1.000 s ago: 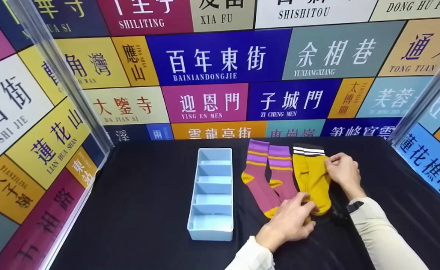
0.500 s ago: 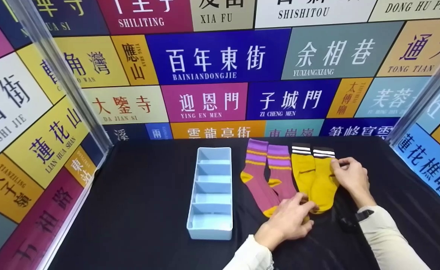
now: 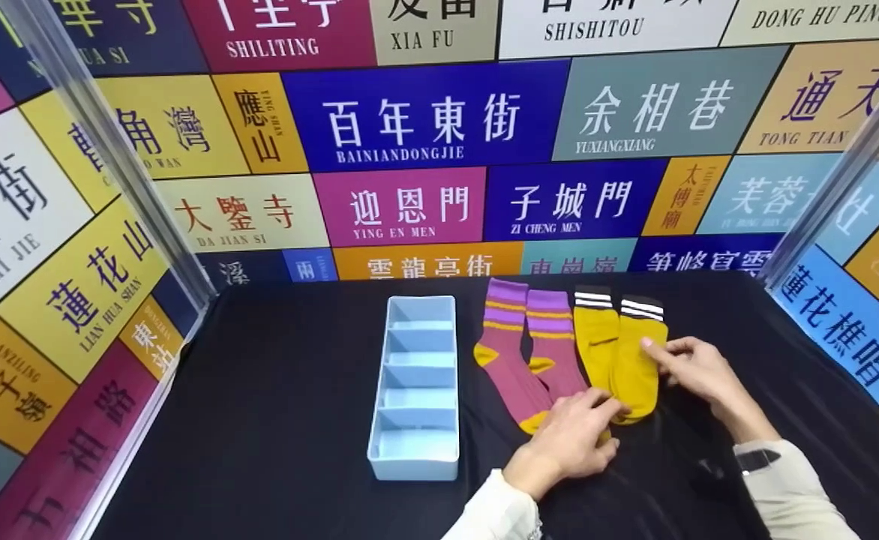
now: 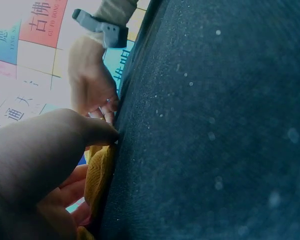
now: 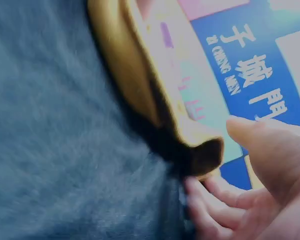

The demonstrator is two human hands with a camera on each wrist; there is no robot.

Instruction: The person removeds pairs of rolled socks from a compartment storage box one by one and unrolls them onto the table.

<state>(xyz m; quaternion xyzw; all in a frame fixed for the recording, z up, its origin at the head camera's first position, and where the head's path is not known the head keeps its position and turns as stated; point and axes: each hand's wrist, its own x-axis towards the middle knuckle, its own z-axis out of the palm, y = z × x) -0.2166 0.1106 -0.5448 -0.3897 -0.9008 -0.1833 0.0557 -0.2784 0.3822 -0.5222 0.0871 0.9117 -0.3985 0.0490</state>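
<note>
Two mustard-yellow socks with dark cuffs and white stripes lie side by side: the left yellow sock (image 3: pixel 595 326) and the right yellow sock (image 3: pixel 638 367). My left hand (image 3: pixel 565 439) is at their toe end, its thumb and fingers around yellow fabric (image 4: pixel 99 177) in the left wrist view. It hides part of the toes. At the right sock's outer edge, my right hand (image 3: pixel 698 371) has thumb and fingers spread apart. Seen from the right wrist, the sock's raised edge (image 5: pixel 207 155) lies between thumb and fingertips. A pair of pink-purple socks (image 3: pixel 518 367) lies immediately left.
A light blue organizer box (image 3: pixel 415 446) with a row of compartments stands left of the socks on the black cloth (image 3: pixel 282 420). Behind the cloth rises a colourful sign-covered wall (image 3: pixel 424 112), with clear posts (image 3: pixel 162 202) at the corners.
The right yellow sock was drawn rightward, off the left one it overlapped. My right hand then slid down along its outer edge and its fingers spread. My left hand stayed at the toes.
</note>
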